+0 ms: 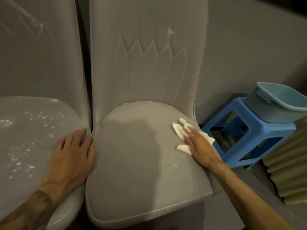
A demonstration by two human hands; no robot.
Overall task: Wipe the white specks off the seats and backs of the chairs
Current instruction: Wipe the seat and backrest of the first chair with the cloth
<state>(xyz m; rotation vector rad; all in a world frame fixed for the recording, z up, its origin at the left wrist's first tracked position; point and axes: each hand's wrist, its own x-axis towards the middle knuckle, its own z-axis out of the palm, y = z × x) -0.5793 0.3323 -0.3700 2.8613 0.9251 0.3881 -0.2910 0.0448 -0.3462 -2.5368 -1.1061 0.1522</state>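
Step in hand: wiping the seat of the right-hand chair [141,155], over by its right edge; most of that seat looks clean already.
Right hand [198,143]: flat and open, fingers straight and pointing toward the chair back, palm pressing a white cloth [178,130] onto the seat.
Cloth: crumpled under the palm, showing ahead of the fingertips and at both sides of the hand; it lies roughly along the hand, running from the seat's front right toward the back.
Left hand [74,153]: open, spread across the gap between the two seats, fingers curled over the edge of the left chair [33,130], gripping nothing; it seems to be steadying.
Specks left on this chair: a small cluster [173,166] near the right front edge just behind the wiping hand, and a smear [169,30] high on the backrest.
Left chair: seat thick with white specks [25,146], plus a mark [37,26] on its back; untouched, I judge.
Next move, as I judge it: draw the cloth back over the near cluster, then reach up to the backrest, then shift to the left chair.
Nearby: a blue stool [245,135] with a bucket [279,102] on it, right of the chair.
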